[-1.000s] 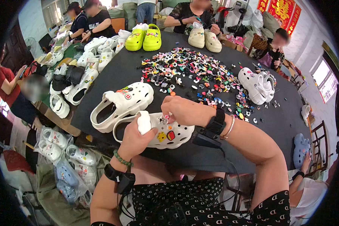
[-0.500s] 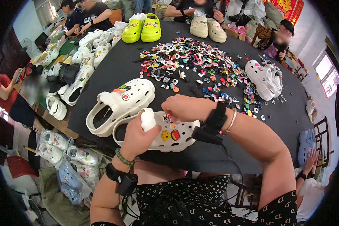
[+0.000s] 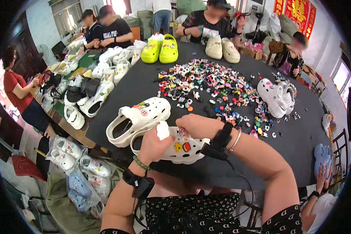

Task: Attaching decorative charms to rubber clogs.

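A white foam clog (image 3: 197, 151) lies on the black table in front of me, with yellow and red charms in its holes. My left hand (image 3: 154, 145) is closed around the clog near its heel opening, the thumb against the raised white strap (image 3: 162, 130). Fingers of my right hand (image 3: 197, 125) are pinched over the clog's upper, on a small pinkish charm that they mostly hide. Just beyond lies a matching white clog (image 3: 154, 112), decorated with several charms, one a white round with a red cross.
Loose colourful charms (image 3: 218, 80) are heaped mid-table. Lime clogs (image 3: 169, 50) and beige clogs (image 3: 231, 50) stand at the far edge, grey-white clogs (image 3: 275, 97) at right. Several clogs fill the green table (image 3: 80, 64); bagged pairs (image 3: 95, 165) lie lower left. Co-workers are around.
My view has shifted, so the table and clogs appear lower and further right. Both hands keep their places on the clog, with the right fingers still pinched at its upper.
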A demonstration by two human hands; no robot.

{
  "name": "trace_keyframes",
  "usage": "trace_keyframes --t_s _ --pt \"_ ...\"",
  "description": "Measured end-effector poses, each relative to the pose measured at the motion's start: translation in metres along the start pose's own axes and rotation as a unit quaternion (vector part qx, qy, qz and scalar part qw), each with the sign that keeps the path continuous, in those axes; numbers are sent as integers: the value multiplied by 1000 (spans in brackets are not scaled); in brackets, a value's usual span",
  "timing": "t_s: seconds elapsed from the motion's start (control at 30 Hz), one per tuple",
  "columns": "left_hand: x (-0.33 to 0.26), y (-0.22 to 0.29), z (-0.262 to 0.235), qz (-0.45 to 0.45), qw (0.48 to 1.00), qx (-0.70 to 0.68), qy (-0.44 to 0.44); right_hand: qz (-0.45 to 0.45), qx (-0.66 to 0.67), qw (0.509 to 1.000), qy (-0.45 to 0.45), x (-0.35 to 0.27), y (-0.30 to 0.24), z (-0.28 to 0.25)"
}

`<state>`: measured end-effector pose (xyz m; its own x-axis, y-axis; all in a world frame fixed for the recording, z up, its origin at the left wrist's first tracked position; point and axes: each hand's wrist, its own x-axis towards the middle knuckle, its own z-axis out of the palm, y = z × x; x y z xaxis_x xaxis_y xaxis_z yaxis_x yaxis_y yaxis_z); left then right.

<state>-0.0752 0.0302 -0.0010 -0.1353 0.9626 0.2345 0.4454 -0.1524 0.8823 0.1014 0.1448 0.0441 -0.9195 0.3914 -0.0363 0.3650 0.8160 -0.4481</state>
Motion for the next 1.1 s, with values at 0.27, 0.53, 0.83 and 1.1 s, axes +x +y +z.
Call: trace_keyframes --t_s 0.27,0.53,0.83,1.1 --pt "-11 8 -12 11 968 153 200 -42 27 978 203 -34 11 27" --pt "23 -39 -92 -167 946 211 183 152 -125 965 174 -83 57 4" --pt "66 30 -72 -323 938 -118 36 240 -136 958 83 -116 89 0" --pt "82 -24 -57 -291 896 -335 17 254 -125 951 121 -95 117 -16"
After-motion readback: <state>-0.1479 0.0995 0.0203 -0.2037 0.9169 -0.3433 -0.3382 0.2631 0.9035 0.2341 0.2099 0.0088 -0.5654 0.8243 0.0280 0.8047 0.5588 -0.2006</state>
